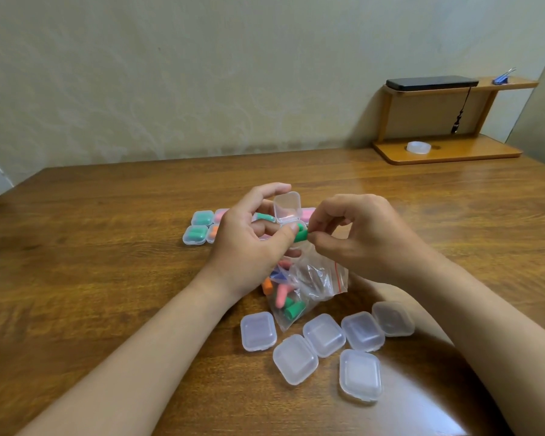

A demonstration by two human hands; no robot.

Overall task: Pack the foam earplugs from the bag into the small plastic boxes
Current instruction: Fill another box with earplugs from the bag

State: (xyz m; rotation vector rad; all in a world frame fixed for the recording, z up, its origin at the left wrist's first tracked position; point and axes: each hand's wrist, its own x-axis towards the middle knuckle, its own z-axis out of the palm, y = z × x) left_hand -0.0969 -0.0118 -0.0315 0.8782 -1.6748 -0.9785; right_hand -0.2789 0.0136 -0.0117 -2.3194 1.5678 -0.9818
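Earplug (pixel 300 236), a green one, is sitting at the mouth of the open box (pixel 286 207), above the middle of the worktop (pixel 107 247), and it is bending as it goes in. The right grip (pixel 359 237) is pinching its outer end between thumb and forefinger, seemingly steering it into the box. Foam this soft is probably needing a squeeze to fit. The left grip (pixel 252 234) is curling round the box, holding it off the worktop with the lid tipped back toward the far edge. Its thumb is pressing on the earplug's other end, likely to stop it springing out.

The bag (pixel 309 284) is lying just under both hands, toward the near edge, with its red-striped mouth turned to the right. That is probably making the next reach short, though I cannot tell how far the mouth is gaping. Pink, orange and green plugs are showing through it.

Six empty boxes (pixel 324 335), lids shut, are lying in a loose cluster between the bag and the near edge. The filled boxes (pixel 202 218) are standing in rows beyond the hands, well apart from the empties, which I judge is separating finished work from what remains.

A shelf (pixel 447 152) at the far right corner is carrying a phone (pixel 431 83), a tape roll (pixel 418 147) and a clip (pixel 502 77).

No brand, label or writing is showing legibly anywhere.
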